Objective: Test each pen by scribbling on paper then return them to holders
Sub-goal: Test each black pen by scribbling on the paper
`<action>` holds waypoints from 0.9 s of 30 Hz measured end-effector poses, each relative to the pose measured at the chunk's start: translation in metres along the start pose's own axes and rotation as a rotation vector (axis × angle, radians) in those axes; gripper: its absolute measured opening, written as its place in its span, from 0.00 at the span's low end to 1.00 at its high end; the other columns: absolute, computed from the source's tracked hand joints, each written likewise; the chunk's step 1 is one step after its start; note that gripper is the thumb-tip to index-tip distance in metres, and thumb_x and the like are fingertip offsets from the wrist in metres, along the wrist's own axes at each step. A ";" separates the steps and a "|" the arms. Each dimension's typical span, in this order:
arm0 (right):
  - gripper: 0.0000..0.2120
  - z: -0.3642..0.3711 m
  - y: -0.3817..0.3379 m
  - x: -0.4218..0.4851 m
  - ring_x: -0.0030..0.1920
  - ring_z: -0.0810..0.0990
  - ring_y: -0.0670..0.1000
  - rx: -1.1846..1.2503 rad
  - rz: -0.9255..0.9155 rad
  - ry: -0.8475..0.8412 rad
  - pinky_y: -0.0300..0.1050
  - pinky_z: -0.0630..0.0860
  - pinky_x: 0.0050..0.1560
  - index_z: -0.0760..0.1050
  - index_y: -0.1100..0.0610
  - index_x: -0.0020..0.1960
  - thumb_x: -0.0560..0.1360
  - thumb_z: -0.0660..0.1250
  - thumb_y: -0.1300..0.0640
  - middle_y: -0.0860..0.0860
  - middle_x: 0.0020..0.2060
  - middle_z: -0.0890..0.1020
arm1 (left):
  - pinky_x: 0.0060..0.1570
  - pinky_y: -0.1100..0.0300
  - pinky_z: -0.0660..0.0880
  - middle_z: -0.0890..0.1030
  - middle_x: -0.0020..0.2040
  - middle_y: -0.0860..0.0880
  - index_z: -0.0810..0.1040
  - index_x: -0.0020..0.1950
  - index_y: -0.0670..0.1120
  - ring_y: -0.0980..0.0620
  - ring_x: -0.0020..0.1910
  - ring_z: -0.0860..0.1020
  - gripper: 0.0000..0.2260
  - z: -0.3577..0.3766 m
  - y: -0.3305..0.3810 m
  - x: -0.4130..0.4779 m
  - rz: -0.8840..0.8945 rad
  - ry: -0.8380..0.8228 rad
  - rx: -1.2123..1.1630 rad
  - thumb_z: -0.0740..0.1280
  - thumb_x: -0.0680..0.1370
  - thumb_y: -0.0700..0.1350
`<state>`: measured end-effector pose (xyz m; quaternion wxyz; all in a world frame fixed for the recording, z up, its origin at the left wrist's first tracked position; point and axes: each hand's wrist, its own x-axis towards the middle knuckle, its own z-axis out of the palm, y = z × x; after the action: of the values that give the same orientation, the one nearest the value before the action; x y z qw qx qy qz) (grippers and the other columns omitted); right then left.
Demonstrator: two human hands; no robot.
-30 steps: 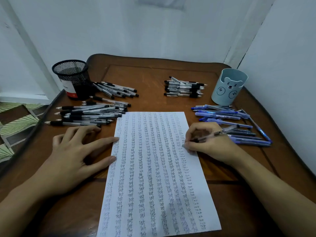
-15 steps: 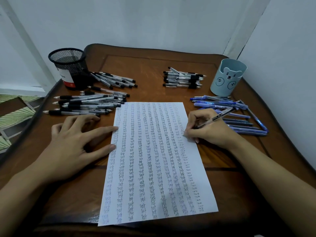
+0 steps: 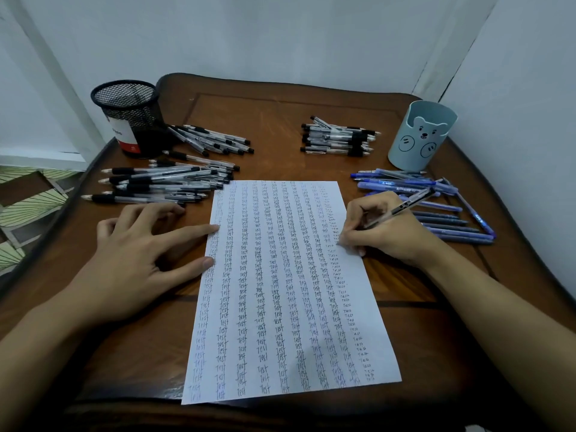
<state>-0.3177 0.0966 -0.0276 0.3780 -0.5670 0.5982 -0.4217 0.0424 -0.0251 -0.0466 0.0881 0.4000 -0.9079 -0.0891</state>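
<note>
White paper (image 3: 280, 291) carries columns of dark "test" words. At ten o'clock, a black mesh holder (image 3: 127, 116) bears a red-and-white label (image 3: 123, 137); at two, a pale blue holder (image 3: 411, 159) shows a bear face (image 3: 424, 131). Blue pens (image 3: 405, 183) lie at three on the brown table (image 3: 274, 120).

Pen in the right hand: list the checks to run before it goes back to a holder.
1. Grip of right hand on pen: ok.
2. Tip at the right margin of the paper: ok.
3. Fingers of left hand touching the paper's left edge: ok.
4. Fresh mark from this pen: cannot tell, the hand hides it.
5. Upright black mesh holder: ok.
6. Upright blue bear holder, mouth unblocked: ok.
</note>
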 end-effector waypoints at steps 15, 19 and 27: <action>0.11 0.001 0.001 0.002 0.27 0.77 0.56 -0.031 0.022 0.024 0.40 0.74 0.27 0.74 0.70 0.34 0.69 0.73 0.77 0.56 0.31 0.81 | 0.66 0.42 0.58 0.63 0.73 0.57 0.61 0.69 0.81 0.51 0.74 0.58 0.26 0.000 -0.001 0.000 -0.001 -0.002 0.003 0.48 0.72 0.80; 0.11 0.002 0.000 0.000 0.27 0.78 0.54 -0.039 0.017 0.030 0.40 0.75 0.27 0.74 0.70 0.34 0.69 0.74 0.77 0.56 0.31 0.81 | 0.66 0.43 0.57 0.63 0.72 0.57 0.61 0.69 0.81 0.51 0.74 0.59 0.26 0.000 -0.001 0.000 0.004 -0.002 0.004 0.48 0.72 0.80; 0.12 -0.001 0.002 0.002 0.28 0.76 0.57 -0.030 0.034 0.024 0.42 0.74 0.27 0.72 0.70 0.33 0.69 0.73 0.77 0.55 0.30 0.80 | 0.65 0.45 0.57 0.65 0.72 0.57 0.62 0.69 0.80 0.51 0.73 0.60 0.25 0.001 -0.001 0.000 0.010 0.011 0.003 0.49 0.72 0.79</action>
<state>-0.3191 0.0948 -0.0291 0.3695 -0.5571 0.6185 -0.4129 0.0427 -0.0254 -0.0477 0.0930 0.3962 -0.9095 -0.0849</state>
